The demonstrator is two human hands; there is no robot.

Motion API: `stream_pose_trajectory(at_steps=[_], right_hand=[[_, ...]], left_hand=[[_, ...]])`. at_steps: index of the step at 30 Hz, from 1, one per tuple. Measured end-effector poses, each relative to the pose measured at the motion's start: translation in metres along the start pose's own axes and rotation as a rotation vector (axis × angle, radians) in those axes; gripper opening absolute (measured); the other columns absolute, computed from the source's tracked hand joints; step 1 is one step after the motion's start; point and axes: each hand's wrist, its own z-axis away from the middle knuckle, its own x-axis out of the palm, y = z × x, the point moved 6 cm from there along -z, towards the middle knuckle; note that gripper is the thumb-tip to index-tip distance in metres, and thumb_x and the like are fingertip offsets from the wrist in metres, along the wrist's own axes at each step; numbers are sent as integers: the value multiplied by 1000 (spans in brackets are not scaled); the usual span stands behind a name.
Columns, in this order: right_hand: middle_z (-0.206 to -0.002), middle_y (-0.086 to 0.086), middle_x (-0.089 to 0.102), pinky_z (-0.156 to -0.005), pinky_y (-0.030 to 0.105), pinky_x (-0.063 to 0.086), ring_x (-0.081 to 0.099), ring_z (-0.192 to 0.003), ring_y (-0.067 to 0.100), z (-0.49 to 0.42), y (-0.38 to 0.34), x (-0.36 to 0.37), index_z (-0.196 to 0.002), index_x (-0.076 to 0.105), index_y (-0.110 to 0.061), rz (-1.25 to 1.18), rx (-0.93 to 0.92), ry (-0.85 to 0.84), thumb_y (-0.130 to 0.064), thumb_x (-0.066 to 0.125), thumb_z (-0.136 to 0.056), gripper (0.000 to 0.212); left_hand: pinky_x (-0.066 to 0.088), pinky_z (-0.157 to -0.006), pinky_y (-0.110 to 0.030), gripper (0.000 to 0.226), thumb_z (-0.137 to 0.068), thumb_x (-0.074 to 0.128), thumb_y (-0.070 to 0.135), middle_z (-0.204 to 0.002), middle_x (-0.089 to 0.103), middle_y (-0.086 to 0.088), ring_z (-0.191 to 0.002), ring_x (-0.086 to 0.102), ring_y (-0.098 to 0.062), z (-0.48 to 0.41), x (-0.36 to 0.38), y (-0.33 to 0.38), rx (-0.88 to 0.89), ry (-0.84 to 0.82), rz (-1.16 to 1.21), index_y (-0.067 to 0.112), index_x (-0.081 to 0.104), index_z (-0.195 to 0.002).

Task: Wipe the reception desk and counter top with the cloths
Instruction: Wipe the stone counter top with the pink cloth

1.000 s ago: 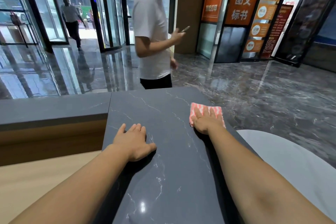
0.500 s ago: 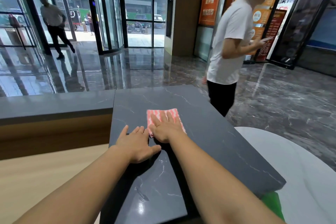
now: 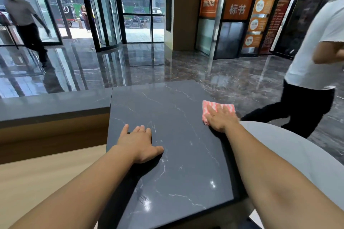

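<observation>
My right hand lies flat and open on the cloth, palm down, fingers spread a little and stretched forward over it. It is pressing on the cloth, not gripping it; no finger curls under the fabric. The cloth is pink with a white pattern, folded into a rough rectangle, and it sits near the far right corner of the counter top, close to the right edge. Part of it shows beyond my fingertips and to the left of my hand.

My left hand is also open and flat, palm down on the bare stone toward the left side of the counter top, well apart from the cloth. Its fingers are close together and point away from me, with the thumb stuck out to the right. It holds nothing.

The counter top is dark grey stone with thin white veins and a few bright glints of light. To its left, lower down, I see the pale wooden desk, and behind that a grey ledge.

Past the counter is a glossy marble floor. A person in a white shirt is at the right, just beyond the corner, and another person is far off at the glass doors on the left.
</observation>
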Motion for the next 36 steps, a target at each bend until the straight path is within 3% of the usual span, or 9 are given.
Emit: stream_pose_trajectory(at_steps=[8,15,20,29,36], right_hand=[[-162,3,-15,-115,51,-18,-19,-148,28,42,-22,9,-153,-10,-38,-59,44,-12,-41,16,-101,59],[-162,4,-17,-114,50,-21,-21,-147,27,86,-99,22,-153,-11,-37,-52,-111,-16,-44,11,-102,56],[-161,5,-19,-114,50,-20,-23,-147,27,106,-140,27,-153,-13,-36,-28,-226,-55,-43,19,-102,60],[-163,4,-14,-117,50,-16,-18,-149,25,91,-132,24,-154,-9,-35,10,-305,-42,-44,14,-103,57],[-163,3,-11,-118,49,-13,-16,-149,25,44,-87,13,-154,-6,-38,6,-270,-10,-45,12,-102,55]], left_hand=[[-3,-119,-51,80,-88,26,69,-153,28,-4,-145,18,-18,11,4,2,4,46,13,16,24,-149],[-9,-118,-50,84,-89,24,70,-161,11,-5,-149,4,-17,42,10,-1,24,52,55,20,10,-154],[-11,-117,-50,82,-90,24,69,-162,5,-6,-149,-1,-17,52,10,6,39,63,50,22,8,-155],[-11,-117,-52,79,-89,30,66,-162,9,-6,-149,2,-16,41,3,26,64,57,49,24,11,-154],[-10,-118,-50,82,-88,32,65,-160,15,-4,-148,8,-14,21,0,32,-13,25,63,16,19,-152]])
